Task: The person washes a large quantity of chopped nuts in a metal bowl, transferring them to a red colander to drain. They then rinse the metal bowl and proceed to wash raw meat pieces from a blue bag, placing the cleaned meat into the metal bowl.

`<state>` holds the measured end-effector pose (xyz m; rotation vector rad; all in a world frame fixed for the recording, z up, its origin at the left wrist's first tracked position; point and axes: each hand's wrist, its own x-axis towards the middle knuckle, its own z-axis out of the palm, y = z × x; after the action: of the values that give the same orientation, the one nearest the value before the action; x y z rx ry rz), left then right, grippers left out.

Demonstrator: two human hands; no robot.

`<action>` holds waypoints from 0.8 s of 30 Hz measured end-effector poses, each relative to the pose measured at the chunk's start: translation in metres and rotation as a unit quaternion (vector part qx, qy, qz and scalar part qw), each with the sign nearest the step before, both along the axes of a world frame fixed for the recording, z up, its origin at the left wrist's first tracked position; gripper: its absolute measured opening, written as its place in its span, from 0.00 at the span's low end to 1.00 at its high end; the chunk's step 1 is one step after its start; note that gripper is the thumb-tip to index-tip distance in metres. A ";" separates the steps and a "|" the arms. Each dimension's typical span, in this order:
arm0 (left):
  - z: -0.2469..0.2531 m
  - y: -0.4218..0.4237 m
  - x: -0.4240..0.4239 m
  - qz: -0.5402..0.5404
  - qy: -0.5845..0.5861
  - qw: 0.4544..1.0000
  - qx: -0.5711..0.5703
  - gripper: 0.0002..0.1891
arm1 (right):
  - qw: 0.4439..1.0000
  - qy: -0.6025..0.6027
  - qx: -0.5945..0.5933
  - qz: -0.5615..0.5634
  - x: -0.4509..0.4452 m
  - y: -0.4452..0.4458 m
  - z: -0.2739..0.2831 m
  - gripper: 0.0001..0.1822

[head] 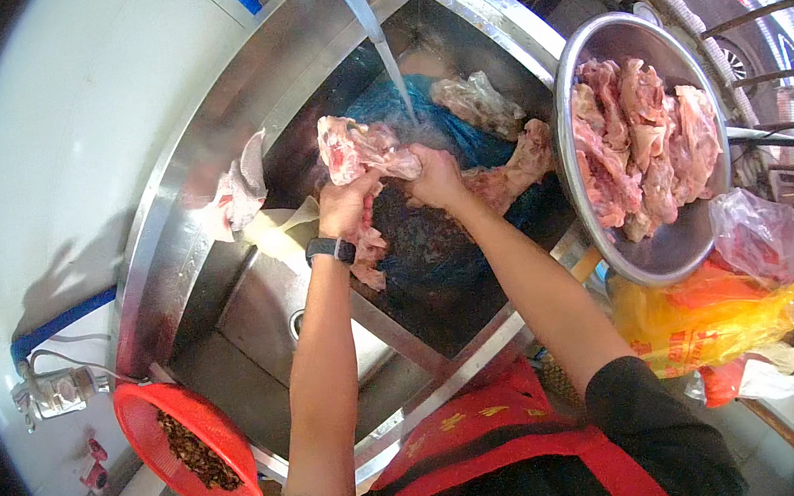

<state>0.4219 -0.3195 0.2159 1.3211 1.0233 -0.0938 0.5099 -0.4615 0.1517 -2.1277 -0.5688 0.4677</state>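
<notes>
Both my hands grip one raw meaty bone (360, 149) over the right basin of a stainless steel sink (406, 324). My left hand (347, 206), with a dark band on its wrist, holds it from below. My right hand (435, 176) closes around its right end. Just behind the bone, water runs from a pale hose (356, 3) into the basin. More raw bones (516, 168) and a blue plastic bag (456, 123) lie in there. A strip of raw meat (368, 255) hangs below my left hand; what holds it is hidden.
A steel bowl (701, 243) of raw meaty bones stands at the right, above a yellow plastic bag (699, 324). Beside the left basin (249, 301), a red colander (236, 450) holds small brown pieces. A pale, pinkish piece (241, 192) rests on the sink's left side.
</notes>
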 end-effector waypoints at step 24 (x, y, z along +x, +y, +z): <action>-0.064 0.029 0.028 -0.411 0.062 0.771 0.483 0.20 | 0.955 -0.081 -0.284 -0.043 -0.055 -0.099 0.161 0.15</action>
<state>0.4502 -0.2903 0.1517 2.6991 0.4802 -0.3499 0.4547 -0.5602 0.3131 -2.7483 -0.4661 0.4461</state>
